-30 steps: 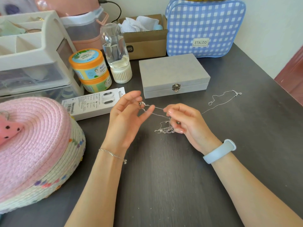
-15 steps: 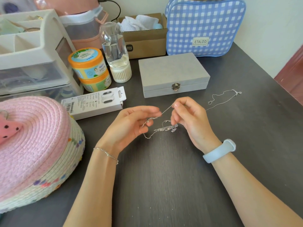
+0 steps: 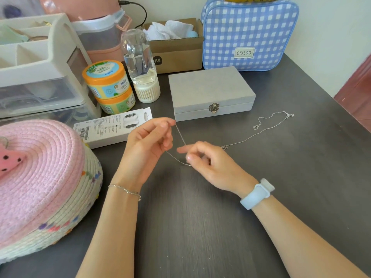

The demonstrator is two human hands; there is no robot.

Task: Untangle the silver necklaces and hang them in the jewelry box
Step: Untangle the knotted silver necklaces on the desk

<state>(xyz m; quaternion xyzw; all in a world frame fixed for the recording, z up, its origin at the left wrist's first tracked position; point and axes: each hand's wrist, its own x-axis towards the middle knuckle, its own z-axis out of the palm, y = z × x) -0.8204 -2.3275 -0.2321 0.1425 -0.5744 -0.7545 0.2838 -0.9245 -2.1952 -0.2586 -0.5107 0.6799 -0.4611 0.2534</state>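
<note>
Untangling is the step in hand. The right hand (image 3: 210, 165) pinches a fine silver chain (image 3: 180, 137) at its curled fingertips; the left hand (image 3: 148, 143) pinches the same strand higher, held taut between them above the dark table (image 3: 200, 227). From the right hand the chain trails away across the table. How many necklaces there are cannot be told. Next, I judge, comes gently separating strands. Beyond stands one grey jewelry box (image 3: 210, 91), latched shut.

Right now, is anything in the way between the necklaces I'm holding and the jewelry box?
No object stands between them on the table. But the jewelry box is closed, clasp down, so its lid blocks hanging the necklaces held by the left hand and right hand.
</note>
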